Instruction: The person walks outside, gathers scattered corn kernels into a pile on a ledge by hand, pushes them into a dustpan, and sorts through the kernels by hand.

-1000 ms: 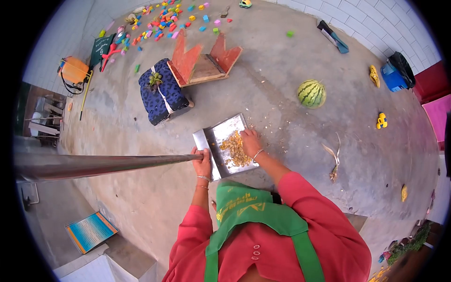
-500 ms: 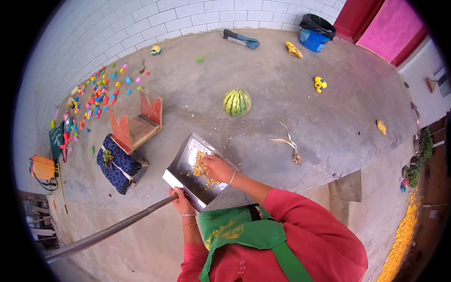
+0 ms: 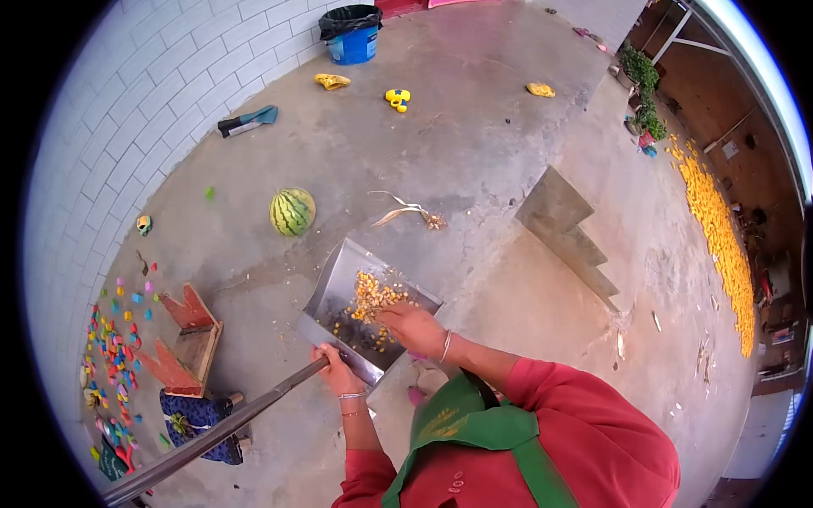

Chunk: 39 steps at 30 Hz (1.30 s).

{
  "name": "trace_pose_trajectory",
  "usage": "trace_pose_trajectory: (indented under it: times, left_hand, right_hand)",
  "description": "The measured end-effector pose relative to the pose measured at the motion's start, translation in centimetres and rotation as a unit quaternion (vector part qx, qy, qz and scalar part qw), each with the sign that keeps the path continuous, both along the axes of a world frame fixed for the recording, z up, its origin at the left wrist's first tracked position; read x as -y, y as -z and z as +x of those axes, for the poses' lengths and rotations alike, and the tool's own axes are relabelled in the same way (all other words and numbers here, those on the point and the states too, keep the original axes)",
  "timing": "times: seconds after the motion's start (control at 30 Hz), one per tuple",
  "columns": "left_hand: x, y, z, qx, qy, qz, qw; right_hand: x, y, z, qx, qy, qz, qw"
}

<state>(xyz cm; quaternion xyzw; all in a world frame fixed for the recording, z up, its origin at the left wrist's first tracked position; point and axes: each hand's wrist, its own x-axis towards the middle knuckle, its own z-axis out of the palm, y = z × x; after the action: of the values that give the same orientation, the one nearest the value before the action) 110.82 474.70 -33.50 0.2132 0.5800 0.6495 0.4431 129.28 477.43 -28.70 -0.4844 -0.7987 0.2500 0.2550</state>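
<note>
A metal dustpan with a long metal handle is held up in front of me, above the floor. My left hand is closed round the pan's edge where the handle joins it. Inside the pan lies a loose pile of yellow corn kernels, with some paler bits among them. Over the right side of this pile, my right hand has its fingers bent and drawn together on the kernels; its fingertips are partly hidden.
A watermelon and a dried stalk lie beyond the pan. To the left are a small wooden stool, a blue patterned seat and scattered coloured blocks. A blue bin stands by the wall; corn lines the right.
My view has swung to the right, so the floor things sit further left. My right hand has shifted toward the pan's right edge, uncovering more kernels. My left hand keeps its hold.
</note>
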Motion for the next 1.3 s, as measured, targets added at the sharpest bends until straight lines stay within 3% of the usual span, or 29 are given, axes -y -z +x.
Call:
trace_pose_trajectory:
  times: [0.13, 0.2, 0.27, 0.4, 0.57, 0.73, 0.93, 1.03, 1.3]
  left_hand:
    - [2.4, 2.5, 4.0, 0.028, 0.055, -0.002, 0.998]
    - [3.4, 2.6, 6.4, 0.050, 0.085, -0.007, 0.995]
    - [4.4, 2.5, 9.1, -0.021, 0.109, -0.008, 0.994]
    - [5.5, 2.7, 13.7, 0.033, 0.128, -0.049, 0.990]
    - [5.5, 5.3, 19.1, -0.049, 0.087, -0.019, 0.995]
    - [5.3, 4.7, 24.5, -0.019, -0.020, -0.043, 0.999]
    - [4.2, 6.2, 26.8, -0.058, -0.129, -0.022, 0.990]
    - [3.4, 5.5, 27.1, -0.075, -0.161, -0.032, 0.984]
    - [-0.5, 7.7, 25.4, -0.087, -0.194, -0.027, 0.977]
  right_hand:
    - [4.9, 0.1, 3.4, 0.032, 0.058, 0.052, 0.996]
    - [6.7, 0.1, 5.6, 0.035, 0.080, 0.039, 0.995]
    - [8.1, 0.2, 8.3, 0.014, 0.131, -0.040, 0.991]
    - [9.5, 0.9, 13.8, -0.045, 0.188, -0.033, 0.981]
    - [9.7, 3.3, 20.4, -0.084, 0.163, -0.029, 0.983]
    - [7.9, 4.0, 26.4, -0.213, 0.143, -0.005, 0.966]
    - [3.8, 5.1, 33.8, -0.268, 0.177, -0.049, 0.946]
    - [0.0, 8.4, 35.0, -0.293, 0.172, -0.072, 0.938]
    - [-10.4, 12.1, 33.1, -0.208, 0.143, -0.028, 0.967]
